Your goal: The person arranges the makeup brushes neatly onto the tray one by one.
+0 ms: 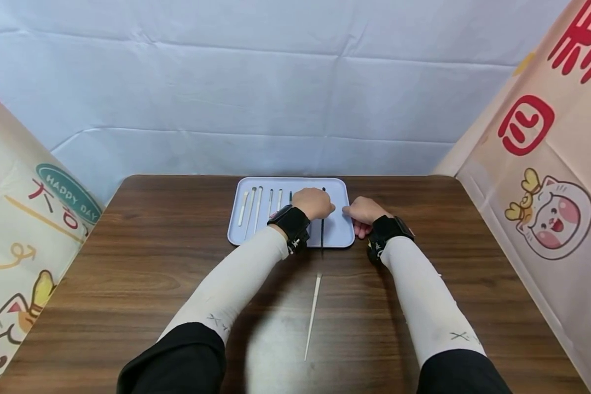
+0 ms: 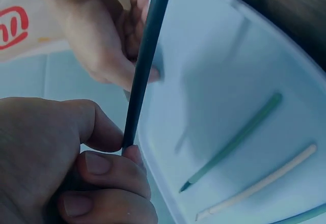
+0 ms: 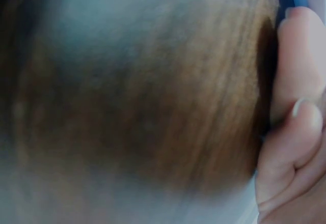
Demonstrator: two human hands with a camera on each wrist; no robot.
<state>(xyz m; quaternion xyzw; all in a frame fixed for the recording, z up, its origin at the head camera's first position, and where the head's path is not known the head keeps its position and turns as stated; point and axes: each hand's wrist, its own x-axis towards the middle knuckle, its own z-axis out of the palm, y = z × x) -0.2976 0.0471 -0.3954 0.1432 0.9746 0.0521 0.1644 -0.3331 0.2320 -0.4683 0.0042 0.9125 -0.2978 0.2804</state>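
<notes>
My left hand (image 1: 314, 203) pinches a slim dark brush (image 2: 144, 63) between thumb and fingers, above the right part of a pale blue tray (image 1: 341, 232). The brush is tilted up off the tray floor in the left wrist view, and its lower end reaches past the tray's near rim in the head view. My right hand (image 1: 366, 212) grips the tray's right rim, thumb over the edge and the other fingers curled outside it. On the tray lie several thin brushes in a row, among them a white brush (image 1: 258, 208) and a green brush (image 2: 234, 140).
One pale brush (image 1: 313, 317) lies on the brown wooden table (image 1: 177, 262) between my forearms, in front of the tray. A white cloth (image 1: 202, 98) hangs behind the table. Printed cloths (image 1: 537, 208) stand at both sides.
</notes>
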